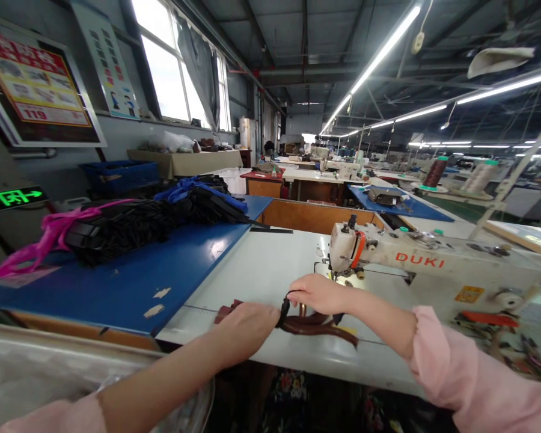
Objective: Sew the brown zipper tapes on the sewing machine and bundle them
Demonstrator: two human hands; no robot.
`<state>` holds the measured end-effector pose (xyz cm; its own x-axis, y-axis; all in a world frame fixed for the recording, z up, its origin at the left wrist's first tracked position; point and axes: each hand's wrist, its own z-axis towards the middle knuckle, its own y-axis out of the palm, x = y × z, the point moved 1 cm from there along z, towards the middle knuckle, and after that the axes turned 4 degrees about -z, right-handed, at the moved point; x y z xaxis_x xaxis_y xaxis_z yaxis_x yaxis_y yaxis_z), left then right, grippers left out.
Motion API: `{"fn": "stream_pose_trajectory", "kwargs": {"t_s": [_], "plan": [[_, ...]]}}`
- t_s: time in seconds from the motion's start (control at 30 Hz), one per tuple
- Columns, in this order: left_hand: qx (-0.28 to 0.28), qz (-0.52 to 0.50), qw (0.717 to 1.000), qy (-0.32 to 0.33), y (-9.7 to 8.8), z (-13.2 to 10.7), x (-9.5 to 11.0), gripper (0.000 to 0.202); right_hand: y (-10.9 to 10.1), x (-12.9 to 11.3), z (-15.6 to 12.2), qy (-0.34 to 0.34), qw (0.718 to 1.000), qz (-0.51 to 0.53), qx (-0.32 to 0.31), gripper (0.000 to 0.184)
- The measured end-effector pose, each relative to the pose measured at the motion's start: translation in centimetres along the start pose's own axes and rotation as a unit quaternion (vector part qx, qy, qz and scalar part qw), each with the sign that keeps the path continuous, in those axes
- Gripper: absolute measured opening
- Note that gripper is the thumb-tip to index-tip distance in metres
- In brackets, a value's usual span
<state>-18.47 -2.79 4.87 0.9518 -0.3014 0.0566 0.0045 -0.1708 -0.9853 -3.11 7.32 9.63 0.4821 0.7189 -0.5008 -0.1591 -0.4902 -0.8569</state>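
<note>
My left hand (246,328) is closed over dark brown leather pieces (318,326) lying on the white sewing table (261,270). My right hand (320,293) pinches a black strap (283,311) where it meets the brown pieces, just in front of the needle end of the white DUKI sewing machine (415,258). Both hands sit close together near the table's front edge. The left hand hides part of the brown pieces.
A blue table (130,279) to the left carries a pile of black straps (130,225) tied with pink and blue bands. A clear plastic bag (36,373) lies at lower left. Thread cones (435,172) and more sewing stations stand behind.
</note>
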Motion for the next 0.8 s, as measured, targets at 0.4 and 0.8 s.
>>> {"fn": "stream_pose_trajectory", "kwargs": {"t_s": [0.4,0.8], "plan": [[0.208,-0.398,0.893,0.025,-5.4,-5.5,2.3,0.025,2.1,-1.7,-4.3,0.01,0.868,0.491,-0.07,0.037],[0.235,-0.421,0.864,-0.144,-2.0,0.3,1.6,0.02,10.2,-1.7,-3.8,0.061,0.833,0.523,0.167,0.051]]}}
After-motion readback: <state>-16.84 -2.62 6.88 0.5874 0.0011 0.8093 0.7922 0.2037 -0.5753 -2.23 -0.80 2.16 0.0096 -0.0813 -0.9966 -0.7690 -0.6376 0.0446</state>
